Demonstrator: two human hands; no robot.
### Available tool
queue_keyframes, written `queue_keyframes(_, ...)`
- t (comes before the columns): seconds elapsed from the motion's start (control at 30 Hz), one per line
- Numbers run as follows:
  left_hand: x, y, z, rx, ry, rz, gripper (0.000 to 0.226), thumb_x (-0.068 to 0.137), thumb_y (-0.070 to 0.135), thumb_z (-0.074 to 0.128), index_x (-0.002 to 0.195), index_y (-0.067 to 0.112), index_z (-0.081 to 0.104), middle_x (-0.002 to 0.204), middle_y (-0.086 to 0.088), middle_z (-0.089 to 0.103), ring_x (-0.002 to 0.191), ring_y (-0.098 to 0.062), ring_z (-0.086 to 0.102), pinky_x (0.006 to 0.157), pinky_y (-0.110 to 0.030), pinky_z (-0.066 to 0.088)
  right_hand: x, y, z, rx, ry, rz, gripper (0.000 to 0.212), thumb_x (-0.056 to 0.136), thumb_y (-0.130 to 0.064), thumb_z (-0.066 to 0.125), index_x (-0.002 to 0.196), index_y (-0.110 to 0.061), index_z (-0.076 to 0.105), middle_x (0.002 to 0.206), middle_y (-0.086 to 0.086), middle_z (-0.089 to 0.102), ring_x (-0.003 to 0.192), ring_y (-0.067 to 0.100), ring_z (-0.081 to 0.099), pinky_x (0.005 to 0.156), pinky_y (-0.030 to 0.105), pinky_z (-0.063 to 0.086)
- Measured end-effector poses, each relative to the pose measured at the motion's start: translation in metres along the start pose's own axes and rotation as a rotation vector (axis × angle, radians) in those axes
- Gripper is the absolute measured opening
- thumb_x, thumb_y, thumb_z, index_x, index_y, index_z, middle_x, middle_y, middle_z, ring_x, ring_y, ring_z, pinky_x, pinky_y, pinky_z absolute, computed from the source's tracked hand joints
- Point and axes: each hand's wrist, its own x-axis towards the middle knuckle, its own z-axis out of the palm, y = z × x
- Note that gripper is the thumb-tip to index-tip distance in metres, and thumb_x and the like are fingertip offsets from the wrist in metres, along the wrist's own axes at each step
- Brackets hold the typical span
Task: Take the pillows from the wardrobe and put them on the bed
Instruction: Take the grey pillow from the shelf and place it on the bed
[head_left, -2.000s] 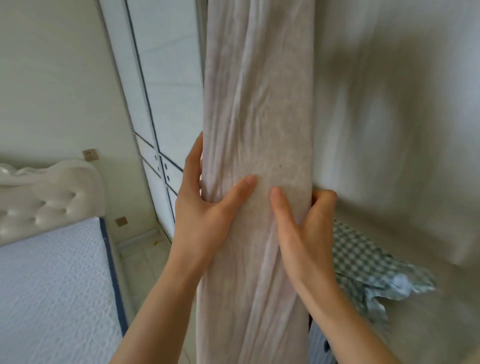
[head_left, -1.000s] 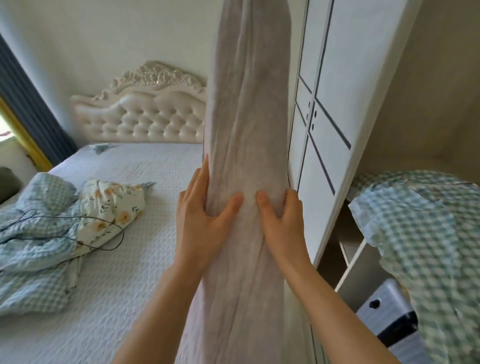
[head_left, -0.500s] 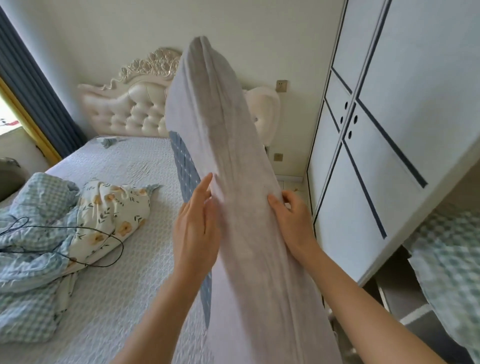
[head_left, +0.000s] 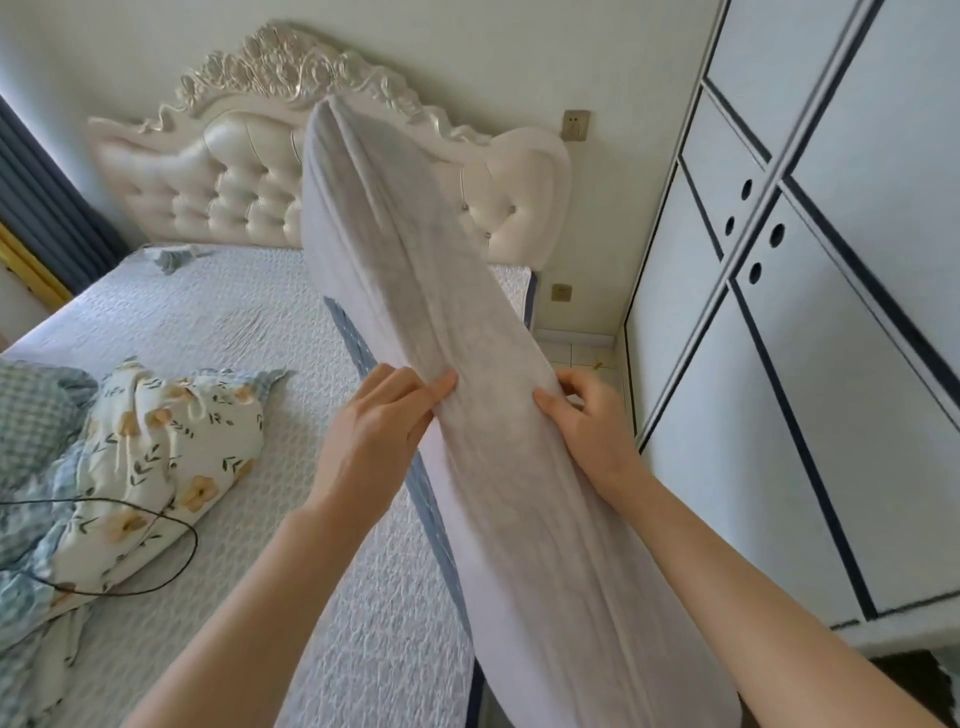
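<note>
A long pale grey pillow (head_left: 415, 270) is held edge-on in the air, tilted away from me over the right edge of the bed (head_left: 249, 322). My left hand (head_left: 379, 421) grips its left side and my right hand (head_left: 587, 415) grips its right side, both near the pillow's middle. The pillow's far end points at the tufted cream headboard (head_left: 223, 176). Its near end runs out of view at the bottom. The white wardrobe (head_left: 810, 322) with dark blue trim stands to the right, its visible doors closed.
A floral pillow (head_left: 161, 457) and a blue checked quilt (head_left: 31, 415) lie bunched on the bed's left side, with a black cable (head_left: 156, 587) looped over them. A narrow tiled floor strip (head_left: 576, 353) separates bed and wardrobe. Dark curtains (head_left: 47, 218) hang at far left.
I have turned from the wardrobe to face the bed. The pillow has tipped from upright to leaning forward toward the headboard, still held in both hands.
</note>
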Motion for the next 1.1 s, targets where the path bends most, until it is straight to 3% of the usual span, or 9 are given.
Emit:
queue_keyframes(0.1,0.033,-0.022,0.026,0.101,0.009,0.063,0.024,0.086,0.008,0.070,0.109,0.005,0.076,0.082,-0.010,0.065,0.084,-0.034,0.058,0.062,-0.043,0.055,0.051,0.012,-0.006,0.015,-0.084,0.018,0.020,0.090,-0.023,0.062,0.101,-0.008,0.069,0.096,0.002,0.069,0.087,0.015,0.063,0.072,0.022,0.046)
queue_keyframes(0.2,0.072,-0.039,0.048,0.152,-0.003,0.046,0.023,0.086,0.017,0.066,0.104,0.009,0.078,0.095,-0.018,0.060,0.098,-0.035,0.053,0.068,-0.046,0.054,0.105,0.023,-0.013,-0.001,-0.157,0.033,0.016,0.089,-0.023,0.062,0.093,-0.010,0.071,0.086,-0.001,0.069,0.077,0.010,0.061,0.068,0.023,0.044)
queue_keyframes(0.3,0.107,-0.057,0.069,0.102,-0.076,0.121,0.025,0.092,0.019,0.060,0.102,0.004,0.077,0.106,-0.018,0.066,0.112,-0.035,0.060,0.094,-0.049,0.051,0.161,0.032,-0.019,-0.062,-0.226,0.071,0.022,0.088,-0.030,0.061,0.091,-0.012,0.072,0.089,0.003,0.072,0.081,0.015,0.065,0.075,0.030,0.049)
queue_keyframes(0.37,0.131,-0.074,0.085,0.109,-0.097,0.161,0.024,0.094,0.019,0.060,0.100,0.002,0.077,0.106,-0.013,0.073,0.111,-0.030,0.066,0.103,-0.053,0.047,0.199,0.032,-0.019,-0.190,-0.303,0.082,0.030,0.090,-0.036,0.055,0.093,-0.010,0.070,0.090,0.005,0.072,0.085,0.019,0.066,0.075,0.034,0.049)
queue_keyframes(0.53,0.174,-0.119,0.131,0.173,-0.126,0.106,0.011,0.085,0.006,0.072,0.092,0.001,0.078,0.097,-0.010,0.077,0.095,-0.026,0.073,0.091,-0.050,0.055,0.272,0.013,-0.013,-0.535,-0.486,-0.148,0.030,0.093,-0.037,0.048,0.107,-0.015,0.063,0.107,0.002,0.065,0.097,0.020,0.059,0.074,0.031,0.041)
queue_keyframes(0.67,0.205,-0.163,0.175,0.131,-0.171,-0.053,0.015,0.072,-0.002,0.083,0.086,0.005,0.080,0.087,-0.008,0.079,0.080,-0.025,0.076,0.070,-0.043,0.062,0.311,0.000,-0.015,-0.789,-0.688,-0.236,0.050,0.093,-0.060,0.033,0.093,-0.018,0.059,0.089,0.002,0.067,0.080,0.022,0.063,0.067,0.036,0.049)
queue_keyframes(0.73,0.220,-0.188,0.195,0.121,-0.183,-0.152,0.016,0.072,-0.001,0.083,0.086,0.006,0.081,0.087,-0.007,0.079,0.080,-0.026,0.076,0.072,-0.043,0.060,0.325,0.007,-0.014,-0.967,-0.684,-0.297,0.054,0.091,-0.066,0.029,0.096,-0.020,0.056,0.093,-0.001,0.063,0.083,0.023,0.061,0.065,0.038,0.049)
queue_keyframes(0.9,0.261,-0.238,0.230,0.099,-0.220,-0.234,0.016,0.072,0.005,0.085,0.085,0.012,0.081,0.085,-0.003,0.079,0.078,-0.023,0.074,0.075,-0.040,0.057,0.366,0.033,-0.006,-1.150,-0.466,-0.448,0.048,0.094,-0.053,0.040,0.128,-0.019,0.043,0.127,0.001,0.054,0.114,0.026,0.052,0.090,0.044,0.044)
queue_keyframes(1.1,0.314,-0.279,0.276,0.044,-0.242,-0.280,0.013,0.073,0.007,0.085,0.083,0.014,0.082,0.086,0.001,0.079,0.082,-0.017,0.073,0.075,-0.029,0.054,0.448,0.083,-0.007,-1.006,-0.290,-0.523,0.039,0.092,-0.041,0.054,0.111,-0.009,0.061,0.116,0.008,0.066,0.110,0.029,0.061,0.089,0.045,0.048)
